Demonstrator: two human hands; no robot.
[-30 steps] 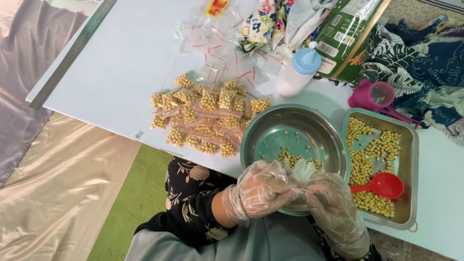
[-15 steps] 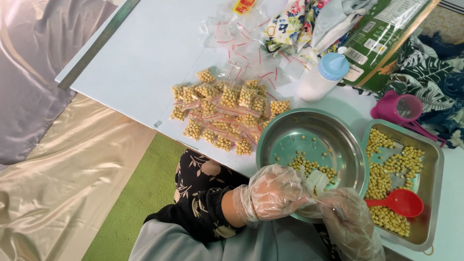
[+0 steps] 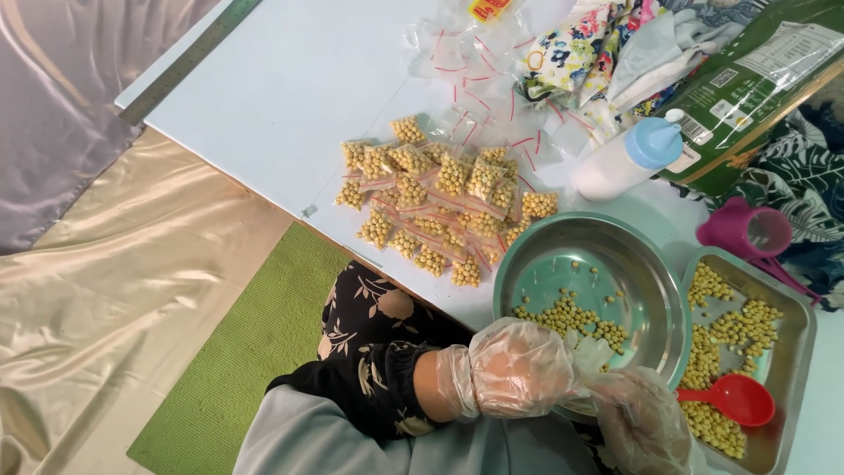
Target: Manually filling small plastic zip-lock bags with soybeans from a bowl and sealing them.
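Right now both gloved hands meet at the near rim of the round steel bowl [image 3: 591, 290], and between them sits a small clear bag [image 3: 591, 354], pinched at its top; whether anything is inside it cannot be told. The left hand [image 3: 519, 368], in a thin clear glove, curls its fingers around the bag from the left, grasping it. The right hand [image 3: 643, 419], gloved the same way, closes in from the near right, fingertips on the same bag, though its exact grip is blurred by the crinkled plastic. Inside the bowl, a loose scatter of pale yellow beans [image 3: 570, 318] lies along the near side of the bottom. Just right of the bowl stands a rectangular steel tray [image 3: 791, 369] holding more of those beans, with a red scoop [image 3: 737, 399] lying in its near end. Left of the bowl and further away, a heap of filled little bags [image 3: 440, 204] with red seal strips rests on the pale blue table [image 3: 290, 97]. Beyond that heap, empty clear bags [image 3: 475, 62] are strewn about. A white bottle with a blue cap [image 3: 626, 158] lies tilted beyond the bowl, a magenta cup [image 3: 753, 232] sits past the tray, and a green package [image 3: 756, 79] leans at the far right.
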